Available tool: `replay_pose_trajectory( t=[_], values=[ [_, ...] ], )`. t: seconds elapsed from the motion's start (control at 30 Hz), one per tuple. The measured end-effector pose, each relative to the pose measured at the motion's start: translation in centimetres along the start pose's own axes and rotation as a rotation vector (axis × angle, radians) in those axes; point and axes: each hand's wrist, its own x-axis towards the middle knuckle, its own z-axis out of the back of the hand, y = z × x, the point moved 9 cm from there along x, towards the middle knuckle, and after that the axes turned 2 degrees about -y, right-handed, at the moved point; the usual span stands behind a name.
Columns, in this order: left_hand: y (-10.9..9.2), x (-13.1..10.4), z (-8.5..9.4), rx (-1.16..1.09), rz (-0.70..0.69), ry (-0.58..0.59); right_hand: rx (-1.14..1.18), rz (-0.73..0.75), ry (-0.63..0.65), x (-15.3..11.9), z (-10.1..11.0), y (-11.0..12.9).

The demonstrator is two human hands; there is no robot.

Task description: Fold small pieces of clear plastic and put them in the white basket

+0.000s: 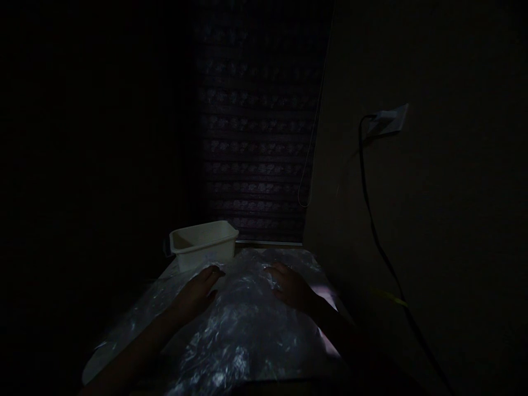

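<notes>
A crinkled sheet of clear plastic point(243, 319) spreads over the table and reaches its near edge. My left hand point(203, 289) rests on it at the left, fingers stretched forward and thumb apart. On the right side of the same sheet lies my right hand point(291, 287), its fingers reaching inward, with the plastic bunched up by the fingertips. Both hands are open, though the dimness hides the finer finger contact. Just beyond my left hand stands a white rectangular tub point(206, 250) whose inside is shadowed.
A dark patterned blind point(256, 148) hangs behind the table, with a looped cord point(305, 203) at its right. On the right wall, a plug sits in a socket point(385, 121), and its black cable point(373, 225) runs downward. The room is very dark.
</notes>
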Motion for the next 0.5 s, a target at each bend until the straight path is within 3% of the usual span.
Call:
replay_pose_trajectory(
  t=[0.1, 0.27, 0.4, 0.5],
  values=[
    [-0.5, -1.1, -1.1, 0.066, -0.046, 0.072, -0.088, 0.033, 0.053, -0.6, -0.5, 1.0],
    [-1.0, -1.2, -1.7, 0.091, -0.050, 0.072, -0.190, 0.040, 0.070, -0.9, -0.6, 1.0],
    [-0.6, -0.4, -0.7, 0.059, -0.022, 0.039, -0.199, 0.037, 0.046, -0.8, -0.2, 0.4],
    [0.1, -1.1, 0.8, 0.067, 0.045, -0.032, -0.202, 0.045, 0.028, -0.7, 0.2, 0.2]
  ],
)
